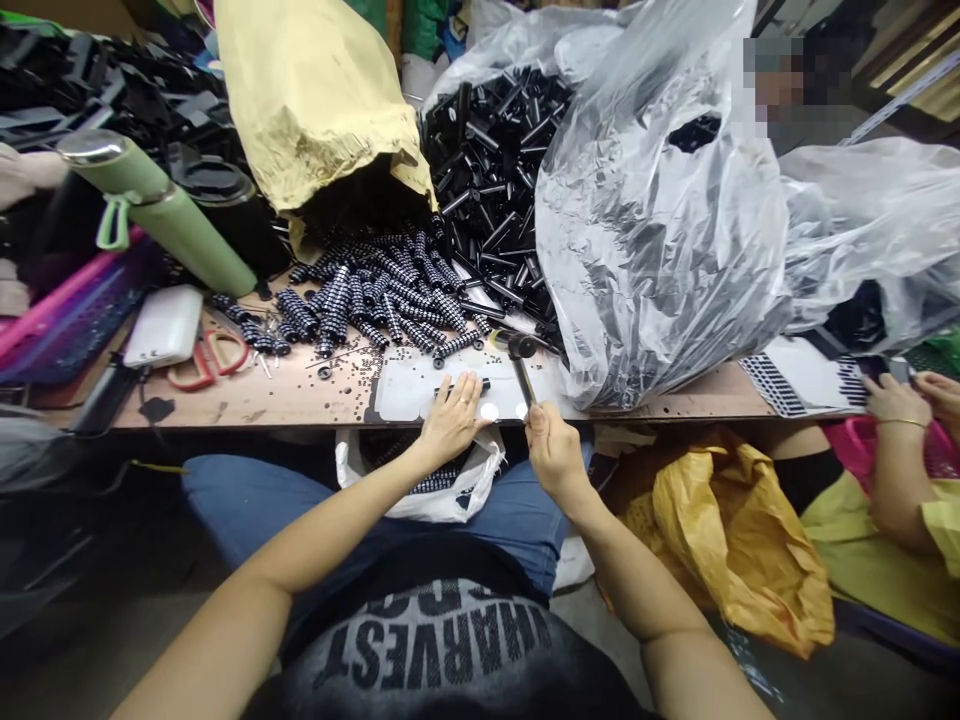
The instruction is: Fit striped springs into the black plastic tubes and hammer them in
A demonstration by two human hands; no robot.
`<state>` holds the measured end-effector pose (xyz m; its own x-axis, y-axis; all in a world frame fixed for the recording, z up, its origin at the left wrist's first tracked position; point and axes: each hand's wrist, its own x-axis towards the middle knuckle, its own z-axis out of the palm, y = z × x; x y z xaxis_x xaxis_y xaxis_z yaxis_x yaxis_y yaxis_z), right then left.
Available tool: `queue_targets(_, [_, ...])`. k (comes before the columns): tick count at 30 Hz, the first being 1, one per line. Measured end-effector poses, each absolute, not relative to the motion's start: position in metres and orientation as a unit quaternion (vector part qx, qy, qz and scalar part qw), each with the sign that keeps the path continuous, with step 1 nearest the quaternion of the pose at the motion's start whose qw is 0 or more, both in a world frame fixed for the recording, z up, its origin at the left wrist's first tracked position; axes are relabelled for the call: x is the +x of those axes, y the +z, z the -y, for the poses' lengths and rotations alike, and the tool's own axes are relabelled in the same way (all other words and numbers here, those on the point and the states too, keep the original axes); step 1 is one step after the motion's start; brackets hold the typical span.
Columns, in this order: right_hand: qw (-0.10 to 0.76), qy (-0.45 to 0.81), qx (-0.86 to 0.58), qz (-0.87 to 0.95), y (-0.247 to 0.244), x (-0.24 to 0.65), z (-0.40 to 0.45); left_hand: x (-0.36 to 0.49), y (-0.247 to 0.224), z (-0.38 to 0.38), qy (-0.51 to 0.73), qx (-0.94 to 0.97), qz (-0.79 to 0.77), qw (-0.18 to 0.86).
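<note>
Starting far left, reading the clock from the middle of the view, there's a pink basket (41, 315) out at nine o'clock, with a heap of flat black pieces (67, 90) above it at ten. A green bottle (169, 215) leans over, also near ten, and here's a white box (161, 325) at nine, red-handled scissors (204, 362) just beside it on the table (255, 400). Up at eleven, a yellow sack (322, 90) gapes open, and below its mouth, close to ten, a pile of striped rods (397, 285) spreads across the tabletop. Nearer the middle now: a white board (401, 385) lies around eight, and at seven, down in the lap, a white bag (439, 512) holds more striped rods. And here's the action! The left hand (454, 410), also toward seven, lies open with its fingers stretched over a dark rod (485, 384) on the board; the rod's ends peek out on either side. Black tubes (495, 170) are piled high at twelve. The right hand (555, 450), between four and five, is wrapped firmly round the handle of a hammer (523, 380), whose head sits above the fist, a touch before twelve o'clock from it. A big clear plastic bag (660, 260) bulges at two, an orange sack (750, 540) slumps at four, and over at three, a co-worker's hands (900, 400) meet beside a striped sheet (780, 380).
</note>
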<state>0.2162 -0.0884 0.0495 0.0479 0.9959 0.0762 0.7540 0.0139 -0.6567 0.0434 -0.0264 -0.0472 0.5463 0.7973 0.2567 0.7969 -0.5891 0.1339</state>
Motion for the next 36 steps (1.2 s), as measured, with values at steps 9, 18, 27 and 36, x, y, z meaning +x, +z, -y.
queue_targets(9, [0.095, 0.212, -0.732, 0.64, 0.029, 0.222, 0.086, 0.054, -0.051, 0.032, 0.149, 0.87, -0.468, 0.03])
queue_targets(18, [-0.05, 0.209, -0.648, 0.731, 0.038, 0.173, 0.087, 0.06, -0.061, 0.026, 0.185, 0.874, -0.448, 0.018])
queue_targets(27, [0.001, 0.078, -0.756, 0.65, 0.028, 0.242, 0.052, 0.043, -0.008, -0.002, 0.154, 0.853, -0.492, 0.084])
queue_targets(36, [0.091, 0.025, -0.7, 0.708, 0.009, 0.238, -0.058, 0.072, -0.007, -0.095, 0.12, 0.812, -0.565, 0.08])
